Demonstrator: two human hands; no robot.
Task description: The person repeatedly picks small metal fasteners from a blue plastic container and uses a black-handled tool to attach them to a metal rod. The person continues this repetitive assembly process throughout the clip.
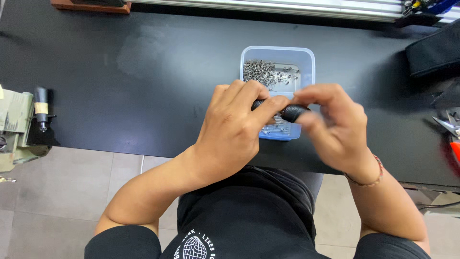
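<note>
We've got both hands up over the black table (143, 72) here. Our left hand (232, 132) has its fingers curled tight around one end of a small black cylinder-shaped part (290, 112), and our right hand (335, 129) pinches the other end between thumb and fingertips. Right behind and under the fingers sits a clear plastic tub (306, 60) full of little metal pins (261, 72). Red-handled cutters (453, 136) lie well off past the right hand.

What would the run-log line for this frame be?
left hand: grips black part | right hand: pinches same part | below: clear tub of small metal pieces
</note>
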